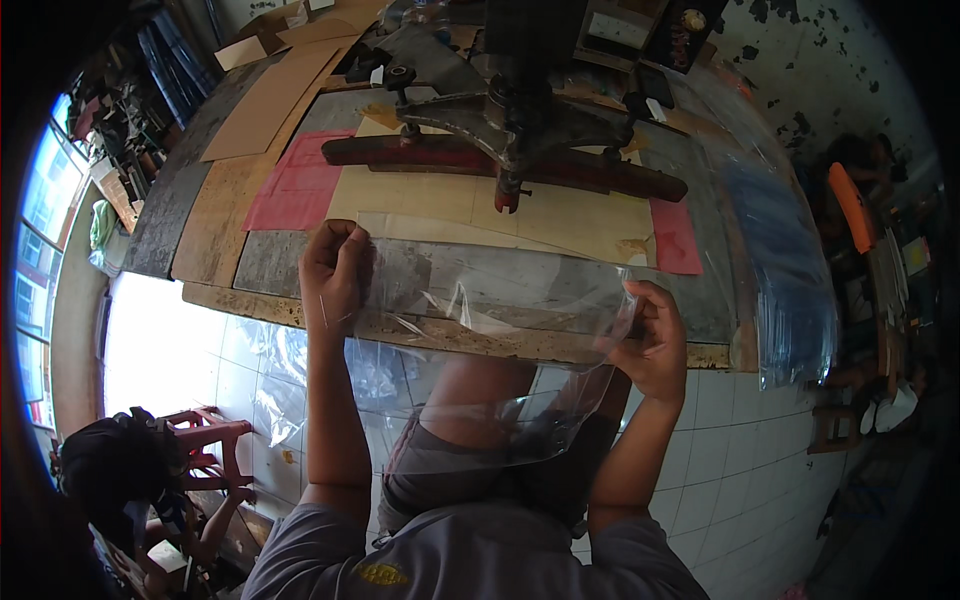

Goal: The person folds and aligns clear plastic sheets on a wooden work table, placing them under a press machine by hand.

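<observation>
While the left hand [335, 278] and the right hand [655, 340] each pinch it between thumb and fingers, a clear sheet [480, 320] spans the space between them, its far part over the near edge of a table [232, 299] and its near part hanging loosely above the person's lap [430, 489]. The left hand grips it near a far corner, the right hand at its right side; whether it is one layer or a bag cannot be told. The film is thin, limp and wrinkled, so it could fold over or cling to itself if the hands drew closer together, and a slack near edge could snag on the wood. Laid down crooked, it would probably crease; fingers under the red bar [600, 180] beyond could be caught if that came down. Counting outward, there is one sheet in two hands, one yellow panel [430, 205] on the table, two pink pieces [298, 182] at its ends, and one red bar above it, carried by one black frame [515, 110]. To the right lies one pile of clear plastic [785, 280], its layers too many to count; cardboard [265, 108] lies at the far left. Below on the left are loose film [280, 375], one red stool [215, 440] and one other person [115, 460], low down in shadow.
</observation>
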The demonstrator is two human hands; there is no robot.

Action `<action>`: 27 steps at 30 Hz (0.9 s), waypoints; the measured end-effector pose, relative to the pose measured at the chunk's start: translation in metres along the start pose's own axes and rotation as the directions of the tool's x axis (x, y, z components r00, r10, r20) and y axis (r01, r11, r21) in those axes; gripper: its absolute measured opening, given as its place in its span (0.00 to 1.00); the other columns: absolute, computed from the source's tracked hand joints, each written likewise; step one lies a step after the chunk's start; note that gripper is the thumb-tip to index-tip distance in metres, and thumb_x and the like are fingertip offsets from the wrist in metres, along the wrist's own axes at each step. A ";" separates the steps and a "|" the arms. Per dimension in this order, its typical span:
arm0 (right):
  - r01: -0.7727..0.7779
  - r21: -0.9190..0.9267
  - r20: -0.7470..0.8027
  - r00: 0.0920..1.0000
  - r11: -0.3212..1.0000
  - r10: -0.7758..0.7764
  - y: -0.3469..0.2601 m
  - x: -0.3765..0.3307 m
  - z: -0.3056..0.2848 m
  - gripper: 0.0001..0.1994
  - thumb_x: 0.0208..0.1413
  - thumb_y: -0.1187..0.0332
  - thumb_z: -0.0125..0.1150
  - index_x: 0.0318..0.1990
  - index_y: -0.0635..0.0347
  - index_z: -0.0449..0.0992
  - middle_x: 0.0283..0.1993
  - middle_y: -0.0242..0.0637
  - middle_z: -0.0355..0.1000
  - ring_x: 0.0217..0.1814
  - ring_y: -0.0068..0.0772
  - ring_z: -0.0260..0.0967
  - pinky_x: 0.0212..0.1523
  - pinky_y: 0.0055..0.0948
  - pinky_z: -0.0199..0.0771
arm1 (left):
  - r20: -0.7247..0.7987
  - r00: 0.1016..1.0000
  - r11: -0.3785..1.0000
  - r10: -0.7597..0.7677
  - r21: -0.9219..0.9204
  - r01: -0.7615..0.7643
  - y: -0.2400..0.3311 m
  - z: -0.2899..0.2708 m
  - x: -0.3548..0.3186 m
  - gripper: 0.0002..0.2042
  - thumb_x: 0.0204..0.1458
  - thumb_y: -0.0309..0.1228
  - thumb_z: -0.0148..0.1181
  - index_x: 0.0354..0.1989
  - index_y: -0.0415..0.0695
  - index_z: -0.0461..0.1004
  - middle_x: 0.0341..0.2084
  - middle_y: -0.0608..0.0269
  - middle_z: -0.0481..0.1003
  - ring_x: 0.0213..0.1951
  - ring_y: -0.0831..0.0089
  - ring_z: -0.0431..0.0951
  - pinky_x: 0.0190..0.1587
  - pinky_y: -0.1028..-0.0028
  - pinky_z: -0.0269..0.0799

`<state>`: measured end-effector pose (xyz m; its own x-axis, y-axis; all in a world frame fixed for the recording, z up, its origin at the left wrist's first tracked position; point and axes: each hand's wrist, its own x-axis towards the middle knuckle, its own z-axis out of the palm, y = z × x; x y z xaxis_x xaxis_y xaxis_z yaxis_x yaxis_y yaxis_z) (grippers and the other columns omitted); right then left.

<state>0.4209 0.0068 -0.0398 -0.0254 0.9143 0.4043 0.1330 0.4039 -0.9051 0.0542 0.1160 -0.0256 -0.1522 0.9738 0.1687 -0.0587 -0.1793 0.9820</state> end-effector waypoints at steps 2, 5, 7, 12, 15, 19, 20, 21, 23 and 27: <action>-0.003 0.030 0.000 1.000 1.000 0.003 0.002 -0.001 -0.001 0.33 0.47 0.80 0.74 0.63 0.63 0.69 0.47 0.31 0.72 0.44 0.21 0.70 0.48 0.22 0.71 | 0.014 1.000 1.000 0.025 -0.013 -0.025 -0.005 -0.003 0.002 0.07 0.66 0.30 0.58 0.36 0.41 0.73 0.20 0.73 0.70 0.18 0.89 0.61 0.19 0.82 0.53; 0.024 -0.001 -0.001 1.000 1.000 -0.024 0.003 -0.002 -0.002 0.31 0.46 0.81 0.74 0.61 0.62 0.71 0.51 0.33 0.72 0.49 0.23 0.71 0.51 0.24 0.73 | 0.010 1.000 1.000 0.015 -0.005 -0.015 -0.006 -0.002 0.002 0.07 0.66 0.31 0.58 0.37 0.41 0.73 0.21 0.72 0.71 0.18 0.89 0.63 0.19 0.82 0.54; 0.009 0.005 0.003 1.000 1.000 -0.009 0.005 -0.005 -0.003 0.30 0.45 0.83 0.73 0.58 0.62 0.72 0.52 0.34 0.72 0.51 0.24 0.71 0.52 0.25 0.73 | 0.012 1.000 1.000 0.020 0.001 -0.020 -0.009 -0.004 0.003 0.07 0.66 0.31 0.59 0.37 0.41 0.73 0.21 0.71 0.72 0.17 0.88 0.63 0.19 0.82 0.54; 0.001 0.046 0.007 1.000 0.999 -0.001 0.003 -0.007 -0.003 0.28 0.45 0.85 0.72 0.57 0.61 0.72 0.51 0.33 0.72 0.52 0.24 0.71 0.55 0.26 0.73 | 0.003 1.000 1.000 0.028 0.010 -0.028 -0.009 -0.004 0.003 0.07 0.66 0.32 0.59 0.37 0.41 0.73 0.22 0.70 0.74 0.17 0.89 0.64 0.18 0.82 0.54; 0.011 0.050 0.018 1.000 0.999 -0.012 0.004 -0.007 -0.004 0.28 0.45 0.86 0.72 0.56 0.61 0.73 0.50 0.33 0.72 0.53 0.25 0.71 0.56 0.27 0.72 | -0.024 0.999 0.998 -0.034 0.054 0.035 0.000 0.001 0.000 0.07 0.65 0.29 0.57 0.37 0.38 0.74 0.21 0.69 0.71 0.22 0.83 0.66 0.29 0.78 0.64; 0.019 0.059 0.020 1.000 0.998 -0.020 0.005 -0.006 -0.004 0.26 0.45 0.86 0.71 0.53 0.60 0.73 0.49 0.32 0.71 0.51 0.24 0.70 0.55 0.26 0.70 | -0.021 1.000 0.998 -0.018 0.059 0.019 -0.002 0.000 0.001 0.07 0.65 0.29 0.57 0.37 0.38 0.74 0.21 0.69 0.71 0.22 0.83 0.66 0.30 0.78 0.65; 0.018 0.058 0.020 1.000 0.998 -0.019 0.005 -0.006 -0.004 0.26 0.45 0.86 0.71 0.53 0.60 0.73 0.49 0.32 0.71 0.51 0.24 0.70 0.55 0.26 0.70 | -0.017 1.000 0.998 -0.014 0.061 0.015 -0.002 0.000 0.001 0.07 0.65 0.29 0.57 0.37 0.38 0.74 0.21 0.69 0.71 0.22 0.83 0.66 0.30 0.78 0.65; 0.020 0.042 0.025 0.999 0.999 -0.021 0.005 -0.006 -0.005 0.26 0.44 0.86 0.71 0.53 0.60 0.73 0.48 0.31 0.71 0.50 0.23 0.69 0.55 0.25 0.69 | -0.017 1.000 0.998 -0.015 0.061 0.016 -0.001 0.000 0.001 0.07 0.65 0.29 0.57 0.37 0.38 0.74 0.21 0.69 0.71 0.22 0.83 0.66 0.30 0.78 0.65; 0.022 0.025 0.030 0.999 0.999 -0.022 0.005 -0.006 -0.005 0.25 0.44 0.86 0.71 0.52 0.60 0.74 0.46 0.30 0.71 0.49 0.23 0.69 0.54 0.24 0.69 | -0.018 1.000 0.997 -0.022 0.069 0.023 0.001 0.001 0.000 0.07 0.65 0.29 0.57 0.37 0.38 0.74 0.21 0.69 0.71 0.22 0.82 0.66 0.30 0.78 0.65; 0.019 0.019 0.013 1.000 1.000 -0.019 0.004 -0.005 -0.003 0.24 0.44 0.85 0.72 0.50 0.58 0.74 0.45 0.29 0.71 0.48 0.23 0.68 0.53 0.23 0.68 | 0.002 1.000 0.999 0.009 0.039 -0.009 -0.008 -0.003 0.002 0.08 0.66 0.32 0.59 0.38 0.41 0.73 0.23 0.70 0.74 0.17 0.89 0.63 0.18 0.82 0.52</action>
<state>0.4242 0.0035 -0.0448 -0.0408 0.9066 0.4201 0.1137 0.4219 -0.8995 0.0514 0.1191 -0.0338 -0.1511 0.9725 0.1775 -0.0188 -0.1823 0.9831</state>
